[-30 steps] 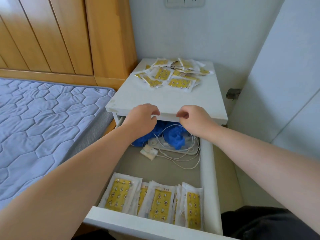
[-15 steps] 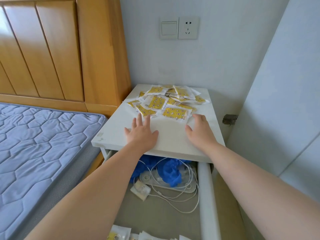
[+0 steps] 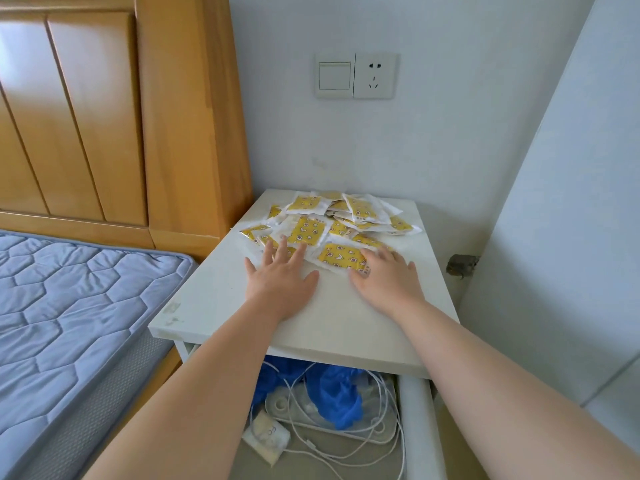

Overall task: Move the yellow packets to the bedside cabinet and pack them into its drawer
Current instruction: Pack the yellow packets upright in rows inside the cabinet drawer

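A loose heap of several yellow packets (image 3: 332,220) lies on the back half of the white bedside cabinet top (image 3: 332,320). My left hand (image 3: 280,275) rests flat with fingers spread, its fingertips on the packets at the heap's near left edge. My right hand (image 3: 388,278) lies flat beside it, fingers over one packet (image 3: 337,256) at the near right. Neither hand grips anything. The drawer (image 3: 419,427) below stands pulled out; its front part is out of view.
Inside the drawer lie blue cloth (image 3: 336,393), white cables (image 3: 346,441), a white power strip and a small white adapter (image 3: 266,438). A bed with a blue quilted mattress (image 3: 69,306) and wooden headboard (image 3: 121,116) stands left. A wall socket (image 3: 356,76) is above; a white panel is to the right.
Both hands rose from the drawer under the cabinet's edge, went flat onto the top and slid back to the packet heap. The view tilted up, so the drawer's packed front left the frame.
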